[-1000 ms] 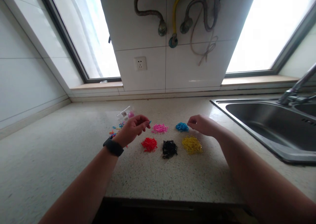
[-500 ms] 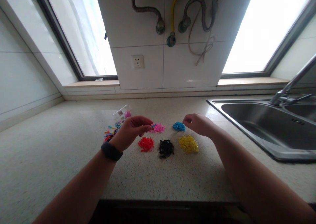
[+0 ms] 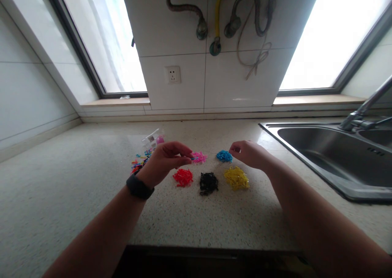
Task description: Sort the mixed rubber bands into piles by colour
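Observation:
My left hand (image 3: 168,159), with a dark band on its wrist, pinches a small blue rubber band (image 3: 193,158) between thumb and fingertips. It is over the counter just left of a pink pile of bands (image 3: 200,157). My right hand (image 3: 245,152) has its fingers pressed together at the right edge of a blue pile (image 3: 224,156); whatever they may hold is hidden. Nearer to me lie a red pile (image 3: 183,178), a black pile (image 3: 208,183) and a yellow pile (image 3: 237,178). A mixed-colour heap (image 3: 139,162) lies partly behind my left hand.
A clear plastic bag (image 3: 150,138) with a pink item (image 3: 159,140) lies behind the mixed heap. On the right, a steel sink (image 3: 306,163) with a tap (image 3: 352,120) is set into the speckled counter (image 3: 171,220). The tiled wall bears a socket (image 3: 173,74) and hoses.
The whole view has shifted slightly. Against the piles, my right fingertips have come a touch closer to the blue one, while my left hand keeps its pinch on the blue rubber band.

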`<state>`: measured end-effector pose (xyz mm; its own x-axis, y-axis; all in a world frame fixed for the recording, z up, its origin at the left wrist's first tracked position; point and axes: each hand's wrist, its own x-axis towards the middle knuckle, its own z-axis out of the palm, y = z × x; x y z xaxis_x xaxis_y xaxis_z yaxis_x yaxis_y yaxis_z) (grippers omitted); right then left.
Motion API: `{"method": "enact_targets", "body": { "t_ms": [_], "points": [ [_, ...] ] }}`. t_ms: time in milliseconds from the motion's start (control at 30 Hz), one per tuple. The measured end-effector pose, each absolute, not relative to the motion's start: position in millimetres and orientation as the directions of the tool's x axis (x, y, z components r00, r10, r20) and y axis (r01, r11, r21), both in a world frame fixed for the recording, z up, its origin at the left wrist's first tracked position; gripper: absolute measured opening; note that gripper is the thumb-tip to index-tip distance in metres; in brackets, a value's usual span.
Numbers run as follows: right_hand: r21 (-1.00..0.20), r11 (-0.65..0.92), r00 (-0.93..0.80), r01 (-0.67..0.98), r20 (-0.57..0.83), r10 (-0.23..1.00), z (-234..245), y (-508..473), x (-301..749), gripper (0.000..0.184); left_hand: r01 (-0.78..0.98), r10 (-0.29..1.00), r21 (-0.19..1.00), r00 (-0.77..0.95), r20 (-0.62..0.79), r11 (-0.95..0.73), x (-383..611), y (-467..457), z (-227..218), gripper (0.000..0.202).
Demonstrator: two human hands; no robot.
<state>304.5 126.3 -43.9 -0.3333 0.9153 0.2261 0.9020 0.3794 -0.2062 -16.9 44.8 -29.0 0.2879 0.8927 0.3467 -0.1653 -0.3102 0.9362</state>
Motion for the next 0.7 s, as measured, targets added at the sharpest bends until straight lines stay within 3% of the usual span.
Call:
{"method": "enact_targets", "body": {
  "t_ms": [433, 567, 700],
  "points": [
    [-0.202, 0.372, -0.326, 0.906, 0.229, 0.917, -43, 126, 305, 0.02, -0.095, 0.881, 0.932, 0.304, 0.362, -0.35, -13, 41, -28, 0.019],
    [-0.238, 0.361, -0.299, 0.902, 0.261, 0.918, -43, 128, 306, 0.023, 0.086, 0.881, 0.919, 0.33, 0.338, -0.385, -5, 45, -25, 0.018],
    [-0.273, 0.344, -0.262, 0.898, 0.297, 0.918, -44, 130, 307, 0.023, 0.318, 0.853, 0.831, 0.42, 0.309, -0.458, 8, 56, -14, 0.023]
  ]
}}
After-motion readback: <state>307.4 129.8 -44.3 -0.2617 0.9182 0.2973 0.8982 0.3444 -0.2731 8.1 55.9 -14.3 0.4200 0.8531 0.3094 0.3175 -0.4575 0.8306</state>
